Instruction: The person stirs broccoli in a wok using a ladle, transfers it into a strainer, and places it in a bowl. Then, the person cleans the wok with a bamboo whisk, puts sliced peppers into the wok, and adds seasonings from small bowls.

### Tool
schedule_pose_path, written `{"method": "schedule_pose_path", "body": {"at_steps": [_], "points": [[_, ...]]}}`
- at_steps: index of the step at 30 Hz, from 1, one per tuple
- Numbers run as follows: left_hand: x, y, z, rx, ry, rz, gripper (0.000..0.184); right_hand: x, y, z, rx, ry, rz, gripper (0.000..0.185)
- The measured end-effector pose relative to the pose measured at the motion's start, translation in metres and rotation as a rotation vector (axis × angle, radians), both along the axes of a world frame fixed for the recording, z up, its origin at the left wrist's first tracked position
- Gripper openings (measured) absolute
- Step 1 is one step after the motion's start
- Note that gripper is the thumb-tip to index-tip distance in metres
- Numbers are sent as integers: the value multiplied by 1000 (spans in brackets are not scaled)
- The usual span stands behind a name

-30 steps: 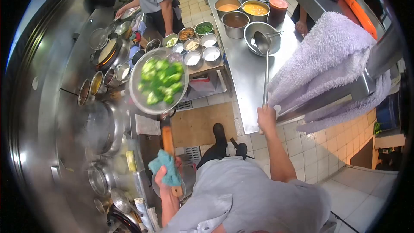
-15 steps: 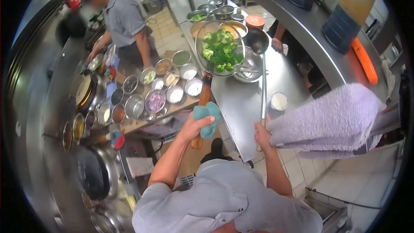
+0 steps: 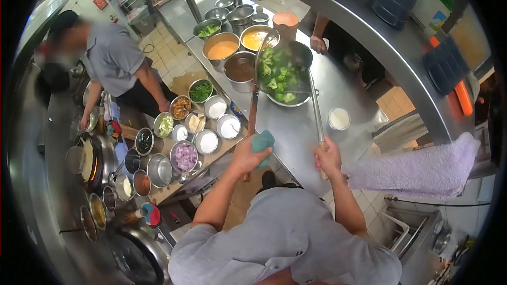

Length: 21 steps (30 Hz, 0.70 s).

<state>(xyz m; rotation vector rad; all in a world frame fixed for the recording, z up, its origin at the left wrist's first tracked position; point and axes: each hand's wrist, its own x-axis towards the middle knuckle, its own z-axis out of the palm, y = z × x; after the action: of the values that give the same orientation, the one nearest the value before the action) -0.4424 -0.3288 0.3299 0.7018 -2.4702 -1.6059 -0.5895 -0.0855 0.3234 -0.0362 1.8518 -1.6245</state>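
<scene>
My left hand (image 3: 250, 154) is closed around the wooden handle of a strainer (image 3: 253, 111), with a folded teal cloth (image 3: 263, 141) in the grip. The strainer is tipped on its side above a metal bowl (image 3: 296, 103) on the steel counter. Bright green broccoli florets (image 3: 280, 74) are at its mouth and over the bowl; some blur hides how many are in each. My right hand (image 3: 328, 157) grips the long handle of a ladle (image 3: 316, 108), whose dark round head lies against the far right side of the broccoli.
Pots of orange liquid (image 3: 221, 50) and brown sauce (image 3: 239, 68) stand left of the bowl. A white container (image 3: 339, 119) is at right. Below a steel shelf (image 3: 380, 47) hangs a lilac towel (image 3: 417, 171). A co-worker (image 3: 116, 55) stands at the stove; another person's hand (image 3: 318, 44) rests across the counter.
The strainer has turned from roughly level to tilted right, and the broccoli has shifted toward the bowl. The ladle head has moved left beside it. My view has swung to the right.
</scene>
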Motion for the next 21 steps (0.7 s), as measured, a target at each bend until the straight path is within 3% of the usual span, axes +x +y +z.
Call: {"method": "schedule_pose_path", "body": {"at_steps": [7, 10, 13, 15, 19, 21], "points": [[-14, -7, -3, -382, 23, 23, 30, 13, 19, -15, 47, 28, -47, 30], [-16, -14, -2, -303, 65, -16, 31, 14, 24, -22, 65, 10, -30, 45], [-14, -10, 7, -271, 70, 2, 30, 19, 22, -12, 107, 111, -22, 43], [-14, -6, 22, -149, 23, 4, 31, 19, 25, -17, 149, 136, -21, 51], [-8, 0, 33, -12, 2, 19, 32, 11, 37, -66, 198, 359, 31, 58], [-4, 0, 25, -127, 59, -2, 33, 10, 39, -75, 207, 394, 26, 58]]}}
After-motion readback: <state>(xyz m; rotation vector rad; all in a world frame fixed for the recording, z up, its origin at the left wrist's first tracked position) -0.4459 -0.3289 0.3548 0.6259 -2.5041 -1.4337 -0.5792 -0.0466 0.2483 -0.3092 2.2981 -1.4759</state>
